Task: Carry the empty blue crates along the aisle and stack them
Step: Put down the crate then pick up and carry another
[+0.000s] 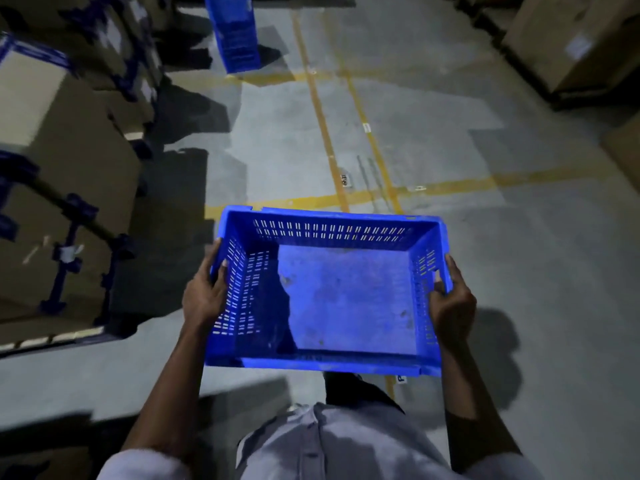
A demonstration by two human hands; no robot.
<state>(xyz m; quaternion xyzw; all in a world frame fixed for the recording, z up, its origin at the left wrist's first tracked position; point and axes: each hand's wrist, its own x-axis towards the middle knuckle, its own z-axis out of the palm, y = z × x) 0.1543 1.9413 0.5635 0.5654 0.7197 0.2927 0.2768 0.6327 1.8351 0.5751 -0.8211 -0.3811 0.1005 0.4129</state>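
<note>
While hands [329, 299] grip crate [346, 306], boxes [69, 140] flanking aisle

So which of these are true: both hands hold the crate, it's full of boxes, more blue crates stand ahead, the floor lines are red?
1. Both hands grip one blue crate: true, left hand and right hand clasp opposite side walls.
2. It is full of boxes: false, it is empty.
3. More blue crates stand ahead: true, a stack stands up the aisle.
4. The floor lines are red: false, yellow.
</note>
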